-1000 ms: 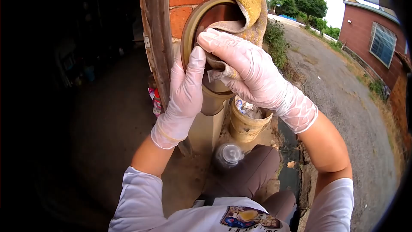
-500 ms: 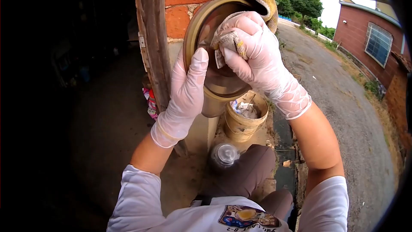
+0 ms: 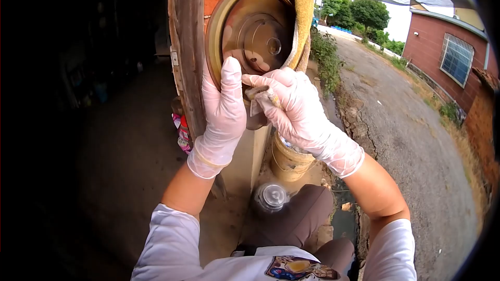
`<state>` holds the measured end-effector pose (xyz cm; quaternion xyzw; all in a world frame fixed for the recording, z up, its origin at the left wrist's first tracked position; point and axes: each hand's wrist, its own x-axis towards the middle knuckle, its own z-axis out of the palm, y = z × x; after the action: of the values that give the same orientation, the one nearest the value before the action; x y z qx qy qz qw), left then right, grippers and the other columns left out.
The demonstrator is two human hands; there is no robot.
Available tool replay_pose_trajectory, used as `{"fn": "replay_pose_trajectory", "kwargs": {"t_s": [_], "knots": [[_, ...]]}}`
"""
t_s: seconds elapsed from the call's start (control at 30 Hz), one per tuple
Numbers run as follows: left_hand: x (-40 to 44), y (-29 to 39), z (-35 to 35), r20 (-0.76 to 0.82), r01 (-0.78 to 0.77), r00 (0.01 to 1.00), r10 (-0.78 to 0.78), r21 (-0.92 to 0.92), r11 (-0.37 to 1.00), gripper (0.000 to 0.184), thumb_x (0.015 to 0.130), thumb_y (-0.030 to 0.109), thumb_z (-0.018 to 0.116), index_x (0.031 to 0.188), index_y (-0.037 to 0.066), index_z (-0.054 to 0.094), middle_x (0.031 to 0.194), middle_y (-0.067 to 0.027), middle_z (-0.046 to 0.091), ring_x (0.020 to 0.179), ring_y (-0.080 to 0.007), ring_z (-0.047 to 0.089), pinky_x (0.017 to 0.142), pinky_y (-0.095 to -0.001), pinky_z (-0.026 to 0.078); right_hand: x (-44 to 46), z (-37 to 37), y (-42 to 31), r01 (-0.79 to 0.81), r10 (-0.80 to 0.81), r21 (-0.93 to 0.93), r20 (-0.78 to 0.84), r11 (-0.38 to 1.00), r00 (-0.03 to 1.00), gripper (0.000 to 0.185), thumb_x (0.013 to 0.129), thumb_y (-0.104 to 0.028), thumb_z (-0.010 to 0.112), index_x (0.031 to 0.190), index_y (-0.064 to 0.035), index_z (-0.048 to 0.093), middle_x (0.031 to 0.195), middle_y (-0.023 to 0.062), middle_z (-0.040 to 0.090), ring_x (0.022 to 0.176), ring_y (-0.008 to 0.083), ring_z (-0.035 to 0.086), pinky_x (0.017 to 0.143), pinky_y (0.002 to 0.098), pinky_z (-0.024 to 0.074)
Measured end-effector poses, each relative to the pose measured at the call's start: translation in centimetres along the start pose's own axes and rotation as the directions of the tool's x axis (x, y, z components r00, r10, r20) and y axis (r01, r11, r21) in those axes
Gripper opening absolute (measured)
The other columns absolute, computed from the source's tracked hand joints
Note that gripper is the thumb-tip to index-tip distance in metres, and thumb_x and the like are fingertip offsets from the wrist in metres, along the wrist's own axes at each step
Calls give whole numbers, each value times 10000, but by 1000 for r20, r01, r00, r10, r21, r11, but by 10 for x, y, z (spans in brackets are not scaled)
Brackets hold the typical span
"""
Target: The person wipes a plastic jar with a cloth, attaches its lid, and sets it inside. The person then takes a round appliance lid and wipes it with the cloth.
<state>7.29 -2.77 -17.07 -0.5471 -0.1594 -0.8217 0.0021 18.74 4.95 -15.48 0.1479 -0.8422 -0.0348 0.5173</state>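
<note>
A round brown see-through vessel (image 3: 237,15) with a thick yellowish rim is held up in front of me, its hollow inside facing me. My left hand (image 3: 224,109), in a thin whitish glove, grips it at the lower left, thumb over the rim and the other fingers partly hidden behind. Gloved too, my right hand (image 3: 291,104) is closed around a bunched, dirty rag (image 3: 259,92) at the vessel's lower rim. Part of the rag is hidden in the fingers. A yellow-brown cloth (image 3: 301,15) hangs just right of the vessel.
Below stands a dirty cream bucket (image 3: 291,161) with whitish stuff in it. A clear plastic container (image 3: 272,196) sits by my knee. A wooden post (image 3: 188,36) and brick wall are close on the left. A paved lane (image 3: 411,140) runs along the right.
My right hand with the rag has moved from the vessel's inside down and left to its lower rim. The vessel's inside now shows more fully, and it appears higher and further left.
</note>
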Motion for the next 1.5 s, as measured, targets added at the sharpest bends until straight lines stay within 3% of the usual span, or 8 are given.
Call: {"fn": "replay_pose_trajectory", "kwargs": {"t_s": [0.23, 0.43, 0.7, 0.73, 0.83, 1.03, 1.3, 1.5], "knots": [[2, 13, -27, -101, 193, 974, -201, -87, 977, 580, 1045, 438, 291, 1419, 1, 364, 1388, -171, 469, 1256, -275, 483, 1077, -410, 381, 9, -19, 6, -155, 516, 846, -157, 510, 842, 229, 997, -165, 547, 1145, -13, 634, 900, 21, 625, 806, 79, 581, 736, 220, 475], [-6, 22, -30, -108, 304, 930, -352, -314, 900, 605, 1041, 459, 288, 1414, -9, 378, 1395, -158, 473, 1269, -265, 475, 1094, -410, 366, 27, -71, 37, -248, 775, 824, -313, 509, 550, 309, 998, -260, 536, 1184, -25, 612, 1003, 18, 630, 851, 110, 608, 783, 267, 527], [-19, 22, -8, -35, 319, 941, -338, -246, 915, 599, 1043, 449, 300, 1414, -13, 382, 1397, -140, 478, 1271, -255, 477, 1100, -401, 351, 29, -13, 0, -192, 499, 774, -179, 603, 848, 217, 972, -121, 559, 1147, 6, 577, 974, 80, 659, 851, 163, 633, 795, 274, 504], [-21, 22, -8, 23, 307, 950, -312, -265, 914, 589, 1042, 442, 313, 1419, -6, 378, 1398, -136, 478, 1271, -249, 477, 1101, -396, 350, 19, -2, 1, -154, 230, 385, -157, 910, 960, 311, 908, -97, 609, 1197, 10, 567, 1138, 155, 609, 1034, 294, 606, 918, 379, 479], [-28, 26, -19, 30, 248, 969, -246, -97, 964, 556, 1045, 406, 332, 1425, 2, 369, 1385, -156, 484, 1264, -263, 484, 1088, -407, 366, 2, 7, 4, 53, -50, -146, 24, 988, 998, 569, 840, -189, 663, 1346, -9, 478, 1426, 195, 423, 1325, 422, 385, 1107, 478, 298], [-30, 42, -24, -60, 281, 958, -280, 13, 960, 495, 1035, 319, 382, 1380, -35, 407, 1262, -188, 566, 1130, -266, 579, 982, -407, 470, 2, -26, 37, 142, -70, -615, 139, 776, 988, 527, 799, -244, 663, 1307, -162, 550, 1315, -12, 579, 1303, 231, 445, 1075, 553, 286], [-20, 30, -23, 16, 13, 1000, -15, 109, 994, 419, 1020, 263, 455, 1317, -32, 431, 1071, -152, 641, 922, -200, 649, 841, -336, 547, -33, -6, -13, -4, 156, -555, 226, 832, 962, 517, 721, -249, 707, 1200, -70, 625, 1266, 73, 599, 1280, 243, 465, 1128, 549, 246], [-19, 17, -18, 62, -152, 988, 144, 140, 978, 544, 1008, 284, 491, 1426, -16, 314, 1091, -158, 619, 928, -192, 630, 861, -328, 527, -40, 20, -32, -225, 181, 193, 222, 955, 958, 576, 768, -93, 608, 1337, -83, 519, 1377, 121, 515, 1360, 317, 401, 1145, 532, 227]]}}
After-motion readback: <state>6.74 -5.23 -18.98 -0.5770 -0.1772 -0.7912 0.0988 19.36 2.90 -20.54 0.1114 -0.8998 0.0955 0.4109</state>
